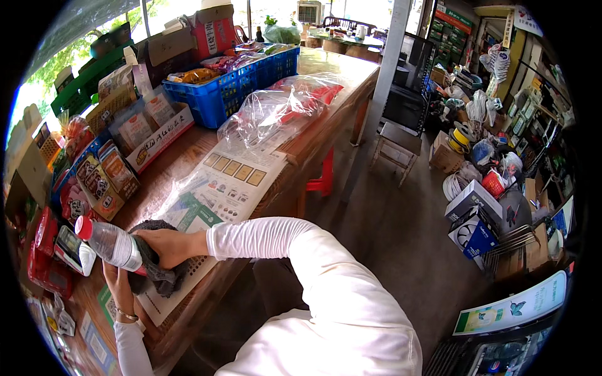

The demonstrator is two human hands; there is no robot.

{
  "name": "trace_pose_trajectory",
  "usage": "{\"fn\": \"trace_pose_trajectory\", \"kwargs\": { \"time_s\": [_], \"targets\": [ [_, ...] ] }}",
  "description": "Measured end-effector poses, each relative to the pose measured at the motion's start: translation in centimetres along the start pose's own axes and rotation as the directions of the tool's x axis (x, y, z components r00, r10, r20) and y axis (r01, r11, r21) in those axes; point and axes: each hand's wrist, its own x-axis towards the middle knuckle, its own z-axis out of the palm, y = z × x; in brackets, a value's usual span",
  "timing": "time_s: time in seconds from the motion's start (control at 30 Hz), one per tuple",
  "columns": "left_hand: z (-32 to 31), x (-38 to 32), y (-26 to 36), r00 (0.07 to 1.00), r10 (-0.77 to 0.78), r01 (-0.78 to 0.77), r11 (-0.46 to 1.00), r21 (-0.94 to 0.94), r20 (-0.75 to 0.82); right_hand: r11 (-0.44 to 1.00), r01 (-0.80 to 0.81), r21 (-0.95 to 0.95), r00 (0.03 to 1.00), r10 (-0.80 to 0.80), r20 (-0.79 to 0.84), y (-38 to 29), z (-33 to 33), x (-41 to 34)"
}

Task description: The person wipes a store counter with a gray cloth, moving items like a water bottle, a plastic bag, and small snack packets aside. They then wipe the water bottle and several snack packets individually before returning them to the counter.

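Note:
At the lower left, over a wooden table (188, 141), a clear plastic bottle (110, 242) with a red cap is tilted toward the upper left. My right hand (167, 244) is closed on a dark grey cloth (169, 279), which lies against the lower part of the bottle. My left hand (116, 282), a bracelet at its wrist, is at the bottle's underside; its fingers are partly hidden by the bottle, and it appears to support it. Below the cloth lies a printed sheet (225, 185) under a clear cover.
A blue plastic crate (235, 87) of packaged goods stands on the table beside crumpled clear plastic (277, 108). Snack boxes (160, 136) and red containers (49, 263) line the far side. A wooden stool (400, 138) stands near a metal post (388, 61); boxes and coiled cable are piled at the right.

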Motion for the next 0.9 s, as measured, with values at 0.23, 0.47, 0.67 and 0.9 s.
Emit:
{"fn": "trace_pose_trajectory", "kwargs": {
  "time_s": [0.23,0.47,0.67,0.9],
  "targets": [
    [-0.6,-1.0,-1.3,0.994,0.109,-0.109,0.994,-0.001,-0.007,0.882,-0.062,0.466,0.946,0.201,-0.254,-3.4,0.4,4.7],
    [-0.4,-1.6,-0.9,0.997,0.076,-0.073,0.993,-0.097,0.027,0.988,-0.088,0.126,0.9,0.133,-0.416,-6.5,-1.7,9.2],
    [0.2,-0.2,3.8,0.955,0.227,-0.22,0.974,0.059,-0.191,0.998,-0.05,0.032,0.947,0.057,-0.317,-5.0,-1.6,7.6],
    [1.2,5.8,10.1,0.967,0.254,-0.247,0.953,0.177,-0.016,0.916,-0.008,0.401,0.991,0.061,-0.118,-0.6,-1.6,4.3]
  ]
}}
